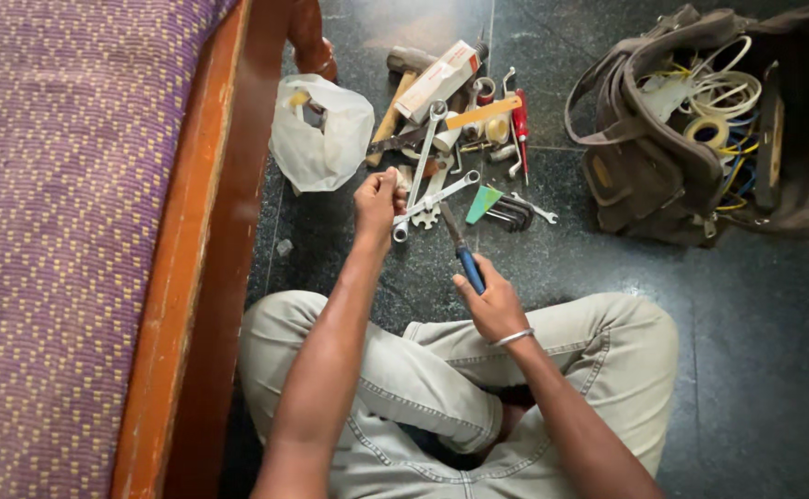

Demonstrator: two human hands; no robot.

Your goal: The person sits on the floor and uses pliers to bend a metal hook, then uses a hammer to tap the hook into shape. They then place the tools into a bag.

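Down on the dark stone floor, a person is sitting cross-legged with both hands working just ahead of the knees. Well out to the side of the left hand, a wooden bed frame is running as a long hard edge, with a purple woven mattress beyond it; only a narrow strip of floor is lying between that hand and the wood. Beyond the right hand, bare floor is stretching wide toward an open tool bag stuffed with wires and tape rolls, well apart from the fingers.

Just ahead of both hands, a heap of tools is crowding the floor, with a white plastic bag sitting ahead of the left hand, near it but apart.

The left hand is curling shut into a fist around the end of a silver spanner, whose shaft is reaching across toward the right. The right hand is closing on the blue handle of a screwdriver, thumb pressing on top, and the dark shaft is pointing forward and up to where it is meeting the spanner between the two hands. A metal bangle is circling the right wrist.
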